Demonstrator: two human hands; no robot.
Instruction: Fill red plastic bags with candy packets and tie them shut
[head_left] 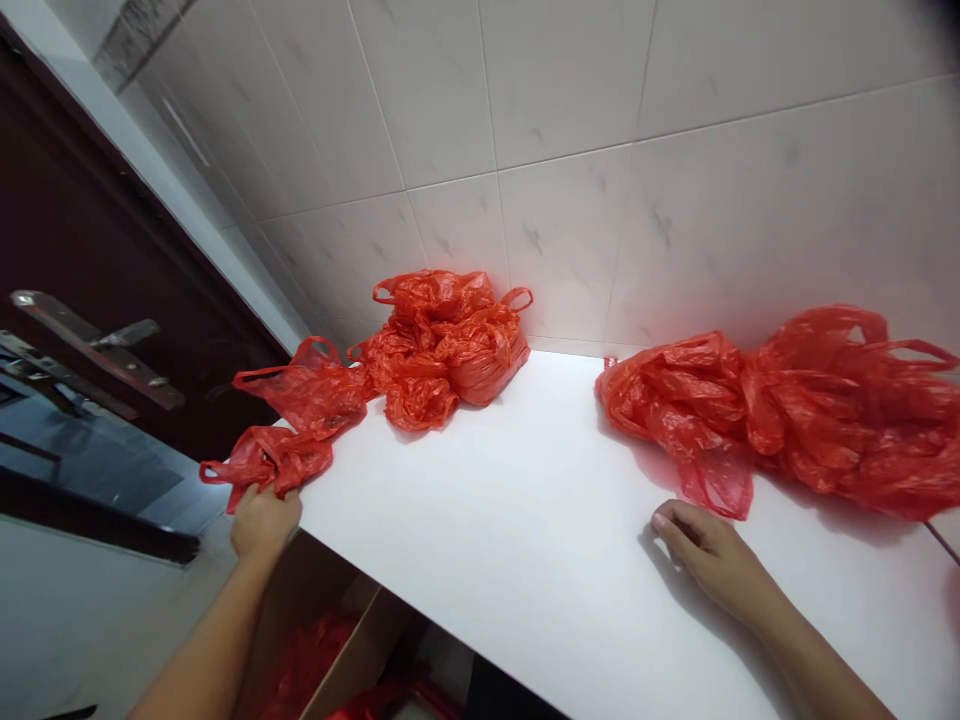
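Head view: left hand (265, 522) at 7 o'clock, closed on red plastic carrier bag (268, 462) at edge of white counter (480, 520). Right hand (712, 558) at 4 o'clock, half-curled, empty, resting on counter beside loose red bag heap (780, 410). Bunched red bags (442, 340) at 12 o'clock, propped against tile wall (562, 200).

White counter (480, 530), bunched red plastic bags (442, 345) at back; looser red bags (787, 415) at right; two bags (296, 400) at left edge
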